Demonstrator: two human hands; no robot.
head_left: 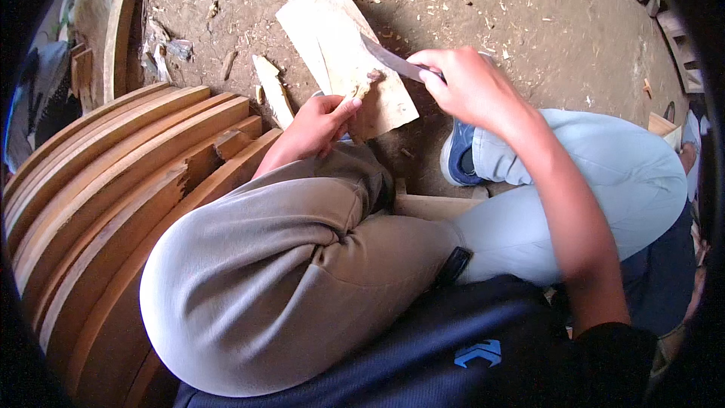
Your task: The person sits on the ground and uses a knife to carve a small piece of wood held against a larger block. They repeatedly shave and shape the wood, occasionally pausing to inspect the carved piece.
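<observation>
My right hand (470,85) is closed around the handle end of a knife (399,66). The blade points left, and its tip lies over a pale wooden board (321,34). My left hand (321,125) grips the board's near left edge, thumb on top and the other fingers partly hidden beneath. Just beyond the thumb is a rough, brownish, knobby patch (368,83), close to the blade; whether it is part of the board or a loose bit, I cannot tell. The board slants away from me, above the ground beyond my knees.
Long wooden planks (151,128) are stacked on the left, curved by the lens. A split wood piece (272,91) and scattered shavings lie on the dirt floor (521,23). A blue shoe (462,155) stands below my right hand. More wood pieces (676,45) line the right rim.
</observation>
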